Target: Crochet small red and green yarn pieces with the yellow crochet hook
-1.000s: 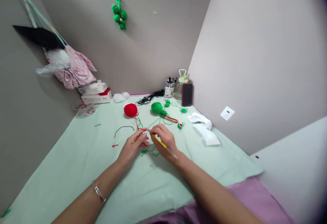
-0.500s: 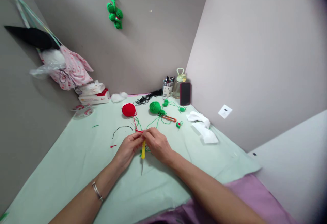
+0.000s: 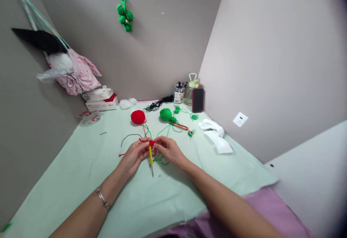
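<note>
Between my two hands is a small red crochet piece (image 3: pixel 152 143), with a strand of red yarn (image 3: pixel 144 131) running back to a red yarn ball (image 3: pixel 138 117). My left hand (image 3: pixel 135 154) is closed on the piece from the left, its thumb by the top of a yellow-handled crochet hook (image 3: pixel 150 154). The hook points down toward me, its metal end below the handle; whether fingers grip it is hard to tell. My right hand (image 3: pixel 168 150) pinches the piece's right edge. Green yarn strands (image 3: pixel 162 161) lie beneath the hands.
Behind the hands lie a green yarn ball (image 3: pixel 165 114), orange-handled scissors (image 3: pixel 180 126) and a small green-red piece (image 3: pixel 191 133). Black yarn (image 3: pixel 157 104), a pen can (image 3: pixel 179 93), a bottle (image 3: pixel 189 92) and a phone (image 3: pixel 197 100) line the back. White paper (image 3: pixel 218 141) lies right.
The hands have drawn slightly apart, and the red piece now shows between them. The hook has tilted, its lower end swinging right and up. The view has shifted slightly.
</note>
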A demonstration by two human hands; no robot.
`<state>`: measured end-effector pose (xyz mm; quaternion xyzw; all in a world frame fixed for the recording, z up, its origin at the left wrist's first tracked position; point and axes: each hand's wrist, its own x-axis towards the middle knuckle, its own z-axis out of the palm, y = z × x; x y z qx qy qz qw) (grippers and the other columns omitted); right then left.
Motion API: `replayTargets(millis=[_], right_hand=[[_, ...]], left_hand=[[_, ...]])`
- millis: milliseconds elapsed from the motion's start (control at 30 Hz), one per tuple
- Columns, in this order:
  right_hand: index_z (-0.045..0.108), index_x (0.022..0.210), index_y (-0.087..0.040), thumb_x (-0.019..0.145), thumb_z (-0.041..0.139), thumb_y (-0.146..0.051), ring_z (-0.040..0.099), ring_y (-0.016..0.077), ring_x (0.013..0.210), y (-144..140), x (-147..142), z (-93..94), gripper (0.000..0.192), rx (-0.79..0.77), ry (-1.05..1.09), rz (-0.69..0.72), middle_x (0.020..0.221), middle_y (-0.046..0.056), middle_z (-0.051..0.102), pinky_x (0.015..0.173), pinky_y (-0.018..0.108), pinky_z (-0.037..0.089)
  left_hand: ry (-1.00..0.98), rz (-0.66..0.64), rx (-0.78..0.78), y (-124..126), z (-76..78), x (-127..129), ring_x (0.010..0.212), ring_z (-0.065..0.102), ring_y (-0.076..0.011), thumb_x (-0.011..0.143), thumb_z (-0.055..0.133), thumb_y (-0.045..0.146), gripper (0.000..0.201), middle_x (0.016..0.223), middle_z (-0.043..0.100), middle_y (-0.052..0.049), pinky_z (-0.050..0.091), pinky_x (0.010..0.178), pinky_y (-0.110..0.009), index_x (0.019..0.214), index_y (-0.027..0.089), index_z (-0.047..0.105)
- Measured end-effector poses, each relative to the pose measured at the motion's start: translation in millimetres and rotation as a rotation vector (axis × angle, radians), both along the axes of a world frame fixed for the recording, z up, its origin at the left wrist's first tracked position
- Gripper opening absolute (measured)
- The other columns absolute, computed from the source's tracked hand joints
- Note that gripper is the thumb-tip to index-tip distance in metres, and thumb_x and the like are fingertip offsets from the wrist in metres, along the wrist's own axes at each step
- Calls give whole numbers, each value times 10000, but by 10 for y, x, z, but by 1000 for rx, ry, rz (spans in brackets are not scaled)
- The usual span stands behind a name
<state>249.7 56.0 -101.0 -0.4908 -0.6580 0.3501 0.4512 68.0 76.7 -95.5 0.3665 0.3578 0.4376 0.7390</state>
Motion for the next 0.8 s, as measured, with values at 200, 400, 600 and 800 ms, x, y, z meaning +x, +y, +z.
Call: replayTargets(millis=[200,400,600,800], right_hand=[[714,796,-184,866,667,-336,528,126,606,39,56,15,174,-118,81,-29,644,-23,635,587,248,415],[661,735,-191,830,698,-405,483,111,559,22,66,99,237,-181,176,-1,594,-46,579,550,241,391],[619,741,-191,860,652,-455,480,101,511,-2,92,167,291,-218,220,5,606,-27,597,506,229,400],[650,788,-180,936,577,-383,513,115,512,-11,52,105,262,-96,105,-24,628,-13,625,519,242,437]], left_hand=[[45,-8,0,52,-78,-24,1011,720,-237,1005,691,335,305,1240,710,-96,633,850,-434,1259,167,672],[99,-95,29,28,-110,-2,1053,714,-253,1003,692,341,342,1286,695,-107,627,880,-457,1300,174,658],[183,-170,101,-21,-112,9,972,721,-226,1004,692,336,296,1203,716,-89,633,825,-416,1243,164,675],[299,-161,159,-47,-177,58,870,715,-192,1002,696,327,240,1096,728,-63,629,757,-369,1168,154,691]])
